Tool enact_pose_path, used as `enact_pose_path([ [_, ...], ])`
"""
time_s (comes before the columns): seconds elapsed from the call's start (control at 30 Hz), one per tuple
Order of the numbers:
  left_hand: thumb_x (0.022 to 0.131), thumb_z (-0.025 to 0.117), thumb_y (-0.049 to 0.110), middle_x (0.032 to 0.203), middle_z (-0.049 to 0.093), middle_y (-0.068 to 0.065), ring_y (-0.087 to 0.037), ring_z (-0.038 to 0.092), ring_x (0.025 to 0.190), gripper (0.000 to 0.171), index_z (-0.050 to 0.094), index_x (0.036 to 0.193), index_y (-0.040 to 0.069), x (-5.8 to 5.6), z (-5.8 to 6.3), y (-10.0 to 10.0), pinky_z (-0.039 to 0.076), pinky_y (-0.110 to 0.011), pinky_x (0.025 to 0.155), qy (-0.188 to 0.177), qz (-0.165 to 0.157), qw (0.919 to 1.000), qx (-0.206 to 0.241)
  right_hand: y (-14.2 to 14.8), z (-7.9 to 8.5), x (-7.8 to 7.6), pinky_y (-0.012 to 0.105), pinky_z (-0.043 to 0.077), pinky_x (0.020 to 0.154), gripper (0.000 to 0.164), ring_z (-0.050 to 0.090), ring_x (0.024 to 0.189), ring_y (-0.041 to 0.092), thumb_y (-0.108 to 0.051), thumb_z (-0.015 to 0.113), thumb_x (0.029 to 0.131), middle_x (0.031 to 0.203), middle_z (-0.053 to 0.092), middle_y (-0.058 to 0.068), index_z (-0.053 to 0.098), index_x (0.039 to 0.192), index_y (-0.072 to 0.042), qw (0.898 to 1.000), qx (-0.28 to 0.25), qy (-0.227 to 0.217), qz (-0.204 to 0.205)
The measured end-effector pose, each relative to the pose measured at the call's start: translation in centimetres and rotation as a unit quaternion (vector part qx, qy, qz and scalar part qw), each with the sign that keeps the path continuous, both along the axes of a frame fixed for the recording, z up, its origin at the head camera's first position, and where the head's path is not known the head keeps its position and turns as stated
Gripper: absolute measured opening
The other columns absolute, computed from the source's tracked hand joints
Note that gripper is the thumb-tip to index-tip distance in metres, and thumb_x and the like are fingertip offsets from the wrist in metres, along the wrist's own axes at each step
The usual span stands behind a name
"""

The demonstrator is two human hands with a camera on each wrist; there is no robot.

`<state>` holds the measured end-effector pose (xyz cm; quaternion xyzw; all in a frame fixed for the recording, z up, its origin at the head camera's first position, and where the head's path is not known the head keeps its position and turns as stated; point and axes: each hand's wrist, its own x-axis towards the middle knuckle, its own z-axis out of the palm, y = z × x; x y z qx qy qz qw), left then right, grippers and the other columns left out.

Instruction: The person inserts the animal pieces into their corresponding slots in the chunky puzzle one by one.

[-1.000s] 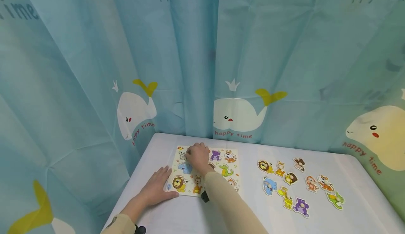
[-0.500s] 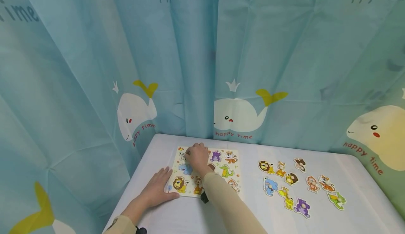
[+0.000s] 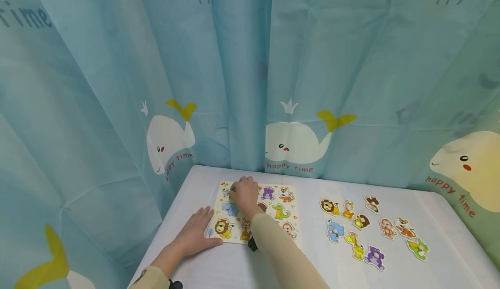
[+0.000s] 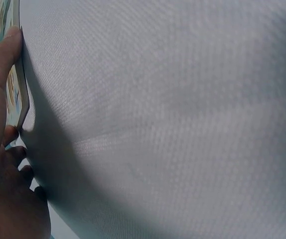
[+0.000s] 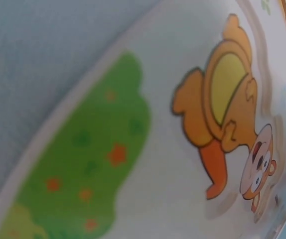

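I pinch the zebra piece [image 3: 226, 193] with my right hand [image 3: 245, 195], at the far-left corner of the animal puzzle board [image 3: 236, 235]. Left hand [image 3: 195, 233] grasps nothing: fingers extended, thumb touching board edge. Lion piece [image 3: 330, 207] lies apart, rightward.

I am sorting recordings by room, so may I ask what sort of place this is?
Perhaps a curtained-off play corner: a blue whale curtain hangs behind a white-covered table holding an animal puzzle board and loose animal pieces.
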<state>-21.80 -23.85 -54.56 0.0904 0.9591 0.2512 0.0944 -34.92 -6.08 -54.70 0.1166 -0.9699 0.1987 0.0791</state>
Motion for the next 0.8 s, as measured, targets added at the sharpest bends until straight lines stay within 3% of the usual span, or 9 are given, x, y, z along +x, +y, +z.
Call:
enact_pose_path([
  [0.43, 0.08, 0.078, 0.063, 0.165, 0.029, -0.02, -0.041, 0.02, 0.153, 0.107, 0.037, 0.157, 0.0, 0.0, 0.3, 0.3, 0.018, -0.056, 0.124, 0.005, -0.004, 1.0, -0.007, 0.7, 0.3, 0.5, 0.035, 0.044, 0.078, 0.018, 0.047, 0.088, 0.018, -0.037, 0.077, 0.093, 0.088, 0.06, -0.004, 0.082, 0.098, -0.021, 1.0, -0.01, -0.011, 0.01],
  [0.8, 0.079, 0.08, 0.062, 0.164, 0.03, -0.022, -0.042, 0.021, 0.152, 0.108, 0.038, 0.156, -0.001, 0.1, 0.2, 0.1, 0.018, -0.057, 0.124, 0.002, 0.0, 1.0, -0.005, 1.7, 0.7, 1.1, 0.041, 0.047, 0.086, 0.022, 0.049, 0.094, 0.02, -0.035, 0.076, 0.092, 0.1, 0.065, -0.001, 0.081, 0.108, -0.02, 0.998, -0.033, -0.042, 0.039],
])
